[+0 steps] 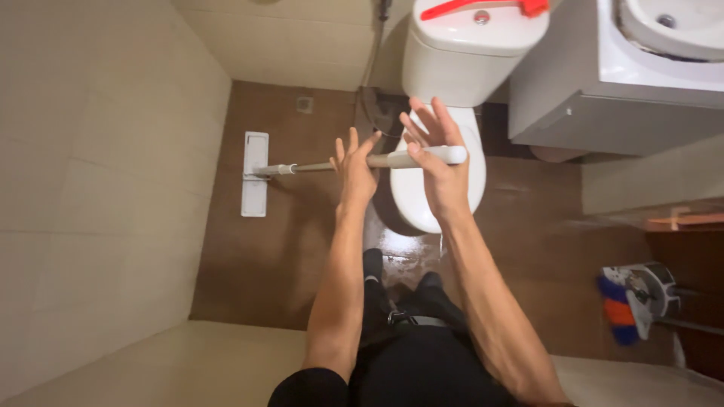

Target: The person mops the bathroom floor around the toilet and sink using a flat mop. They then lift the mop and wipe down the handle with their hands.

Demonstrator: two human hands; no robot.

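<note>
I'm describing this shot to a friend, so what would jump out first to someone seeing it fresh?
Most striking are the two hands at centre with fingers spread: the right hand hooks its thumb over the white grip of a flat mop, while the left hand rests open against the pole. The mop's white head lies on the brown floor at left. Just behind the hands stands a white toilet with a red tool on its tank.

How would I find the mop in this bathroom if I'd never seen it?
Start at the white toilet against the back wall. A long pole crosses in front of it, between the right hand and left hand. Follow the pole left to the mop: a flat white rectangle lying on the brown floor by the tiled wall, the only flat pad there.
</note>
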